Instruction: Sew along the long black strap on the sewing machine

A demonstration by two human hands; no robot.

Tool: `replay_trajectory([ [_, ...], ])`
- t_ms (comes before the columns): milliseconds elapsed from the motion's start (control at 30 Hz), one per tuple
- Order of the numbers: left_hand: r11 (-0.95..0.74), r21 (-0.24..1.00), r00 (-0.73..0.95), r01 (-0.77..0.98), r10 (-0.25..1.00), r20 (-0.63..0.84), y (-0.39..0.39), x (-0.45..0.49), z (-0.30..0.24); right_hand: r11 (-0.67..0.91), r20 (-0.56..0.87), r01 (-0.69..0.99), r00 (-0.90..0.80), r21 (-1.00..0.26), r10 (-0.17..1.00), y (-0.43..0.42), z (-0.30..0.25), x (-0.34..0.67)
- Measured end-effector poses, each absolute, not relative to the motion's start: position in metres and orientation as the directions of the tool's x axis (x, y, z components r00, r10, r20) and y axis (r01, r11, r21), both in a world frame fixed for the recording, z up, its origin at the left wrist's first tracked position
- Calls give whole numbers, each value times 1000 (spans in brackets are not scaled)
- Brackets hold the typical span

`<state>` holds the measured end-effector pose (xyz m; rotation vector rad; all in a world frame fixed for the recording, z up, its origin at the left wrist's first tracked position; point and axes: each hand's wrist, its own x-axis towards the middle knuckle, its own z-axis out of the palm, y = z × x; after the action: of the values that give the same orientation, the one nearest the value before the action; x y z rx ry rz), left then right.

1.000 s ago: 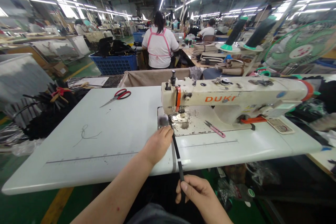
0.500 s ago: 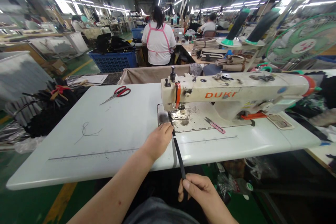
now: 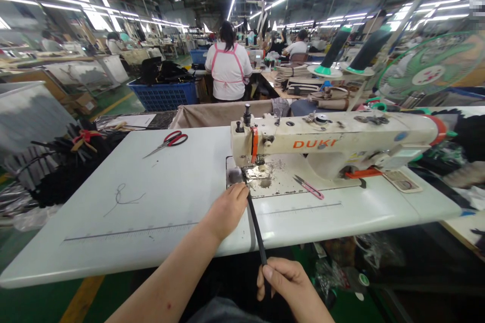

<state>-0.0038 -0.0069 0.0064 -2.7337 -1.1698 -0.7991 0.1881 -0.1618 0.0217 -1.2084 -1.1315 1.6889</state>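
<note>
The black strip, finger-clamped by the right hand at 5 o'clock, is seemingly only part-fed past the left hand, finger grip unclear, to the sewing machine.

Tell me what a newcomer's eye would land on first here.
Probably the big cream sewing machine with orange lettering, stretched across the right half of the white table. Next, the black strip running from under its head toward the wearer, left hand over it near the machine, right hand gripping it beyond the table's front edge. Red-handled scissors also stand out, lying toward the table's far left.
</note>
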Motion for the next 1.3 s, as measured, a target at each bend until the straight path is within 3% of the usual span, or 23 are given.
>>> replay_trajectory([
  [367, -687, 108, 567, 718, 668, 483, -6, -3, 3, -281, -246, -71, -315, -957, 917, -159, 14, 192],
  [533, -697, 105, 571, 709, 656, 494, -7, -4, 3, -173, -146, -55, -332, -983, 932, -158, 19, 191],
  [700, -707, 107, 578, 699, 647, 497, -7, -4, 2, -79, -89, 48, -246, -996, 965, -154, 25, 186],
  [900, -705, 118, 573, 700, 652, 497, -7, -4, 2, -250, -227, -74, -236, -965, 945, -150, 23, 181],
  [1300, -715, 115, 582, 689, 641, 500, -7, -5, 4, -288, -258, -56, -310, -956, 915, -162, 27, 184],
])
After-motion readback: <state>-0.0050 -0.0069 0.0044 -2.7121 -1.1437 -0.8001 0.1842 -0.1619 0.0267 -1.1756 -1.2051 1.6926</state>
